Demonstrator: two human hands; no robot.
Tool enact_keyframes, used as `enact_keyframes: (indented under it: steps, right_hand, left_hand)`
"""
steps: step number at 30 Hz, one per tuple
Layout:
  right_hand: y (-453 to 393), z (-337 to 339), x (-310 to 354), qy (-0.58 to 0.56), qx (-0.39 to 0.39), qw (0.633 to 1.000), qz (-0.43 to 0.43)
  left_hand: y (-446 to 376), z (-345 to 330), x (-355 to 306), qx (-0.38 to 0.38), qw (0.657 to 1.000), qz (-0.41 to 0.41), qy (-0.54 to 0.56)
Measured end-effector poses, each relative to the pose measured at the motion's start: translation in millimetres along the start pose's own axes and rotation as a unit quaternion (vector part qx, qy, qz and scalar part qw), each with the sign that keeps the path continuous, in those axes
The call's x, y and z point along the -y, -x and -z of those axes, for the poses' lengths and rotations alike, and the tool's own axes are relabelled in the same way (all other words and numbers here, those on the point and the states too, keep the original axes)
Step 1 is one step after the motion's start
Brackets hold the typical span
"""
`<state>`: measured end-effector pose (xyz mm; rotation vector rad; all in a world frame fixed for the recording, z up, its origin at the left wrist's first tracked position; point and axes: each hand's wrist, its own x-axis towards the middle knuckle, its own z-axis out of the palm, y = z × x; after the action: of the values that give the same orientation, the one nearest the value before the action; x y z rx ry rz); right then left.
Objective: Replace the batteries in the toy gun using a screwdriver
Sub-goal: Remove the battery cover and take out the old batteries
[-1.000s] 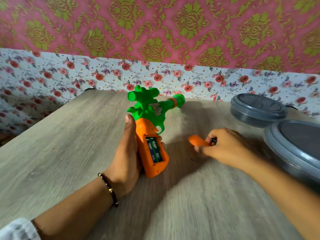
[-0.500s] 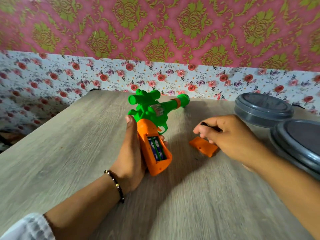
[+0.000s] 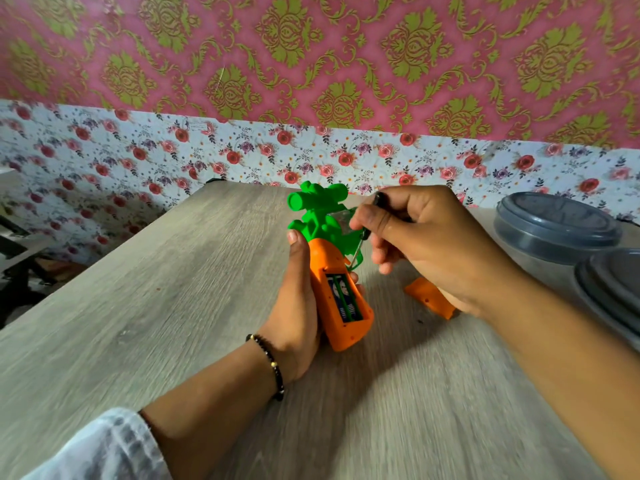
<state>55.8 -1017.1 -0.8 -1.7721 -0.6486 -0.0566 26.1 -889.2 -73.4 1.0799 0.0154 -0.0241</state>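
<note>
While the left hand [image 3: 294,299] wraps its grip round the orange handle of the toy gun [image 3: 332,268], thumb up along the side, the gun stands propped on the bench [image 3: 156,306] with its battery bay facing up and uncovered. Two batteries [image 3: 343,297] lie side by side inside the bay, just below the thumb tip. Over the gun's green top, the right hand [image 3: 426,244] pinches the screwdriver [image 3: 360,247], fingers curled round the dark handle, thin shaft slanting down toward the upper end of the bay. Beneath that wrist the orange cover [image 3: 427,297] lies on the bench, apart from the gun. Two grey lidded containers [image 3: 554,226] sit beyond the right forearm. Judging by this, the cover step is done and battery removal is in hand; next the tip probably needs to lever a cell out gently.
</note>
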Motion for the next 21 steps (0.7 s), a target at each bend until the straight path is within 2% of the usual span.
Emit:
enact_keyframes:
  steps: [8, 14, 21]
  right_hand:
    - [2, 2, -22, 0.04, 0.019, 0.999, 0.012]
    - [1, -2, -35, 0.125, 0.002, 0.989, 0.073]
    - [3, -5, -39, 0.095, -0.035, 0.992, 0.079]
  left_hand:
    - [-5, 5, 3, 0.018, 1.0, -0.016, -0.003]
    - [-7, 4, 4, 0.028, 0.999, -0.041, -0.003]
    - [-8, 8, 5, 0.026, 0.999, -0.026, -0.009]
